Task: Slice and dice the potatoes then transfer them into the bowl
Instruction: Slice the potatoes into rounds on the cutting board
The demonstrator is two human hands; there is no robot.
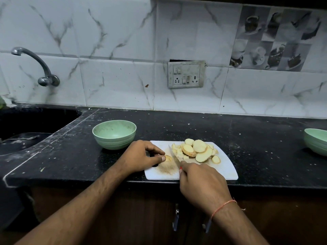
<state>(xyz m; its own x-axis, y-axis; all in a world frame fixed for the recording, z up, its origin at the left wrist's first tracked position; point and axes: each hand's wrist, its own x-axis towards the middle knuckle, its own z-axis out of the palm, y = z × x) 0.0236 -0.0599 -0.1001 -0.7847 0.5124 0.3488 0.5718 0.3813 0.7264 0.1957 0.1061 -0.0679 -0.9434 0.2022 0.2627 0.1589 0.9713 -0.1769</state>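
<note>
Two bare hands work over a white plastic cutting board [224,172] lying at the front edge of a black speckled stone counter [256,138], seen from the single head view. The left hand [141,156] pinches a small pale potato end piece [168,158] between thumb and forefinger, pressing it to the board's left part. The right hand [201,181] curls round a knife [174,156]; its handle is almost wholly hidden inside the fist, only a sliver of red showing, while the thin blade slants up and left, just beside the pinched piece. Whether the edge touches the potato is hard to tell. A heap of round potato slices [198,150] lies overlapped on the board's far right half, and some smaller cut bits under it are partly covered. A pale green ribbed bowl [114,134] stands on the counter just beyond the board's left corner, holding no potato. A second green bowl [316,140] is cut off by the right border. At far left a dark sink [26,124] shows only in part, under a curved metal tap [35,66].
</note>
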